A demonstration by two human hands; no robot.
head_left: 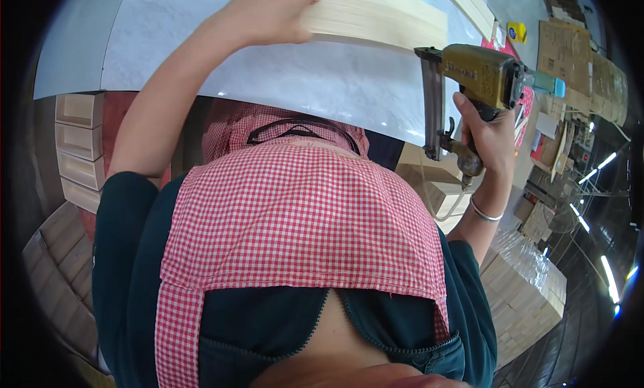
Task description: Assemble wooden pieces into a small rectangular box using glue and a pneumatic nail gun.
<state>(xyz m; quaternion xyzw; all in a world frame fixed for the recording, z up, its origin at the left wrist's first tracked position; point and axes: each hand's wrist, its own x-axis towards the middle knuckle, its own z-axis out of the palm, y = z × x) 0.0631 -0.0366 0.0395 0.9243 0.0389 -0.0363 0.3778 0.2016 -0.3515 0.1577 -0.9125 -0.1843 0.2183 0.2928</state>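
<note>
My right hand (493, 129) is wrapped round the handle of a pneumatic nail gun (477, 72) with a worn gold-brown body and a long dark magazine. The gun's front end is beside the right end of a pale wooden board (376, 15); whether they touch I cannot tell. At the board's left end my left hand (278, 15) is closed on it, with the thumb along the near edge and some fingers cut off by the top of the picture. The board is on a pale marbled worktable (268, 72).
More pale wood strips (469, 9) lie at the table's far right, near a yellow packet (516, 32). Light wooden trays (80, 139) are stacked at the left. A hose (453, 210) hangs below the gun. Wrapped stacked wood (523, 294) and cardboard boxes (563, 59) stand at the right.
</note>
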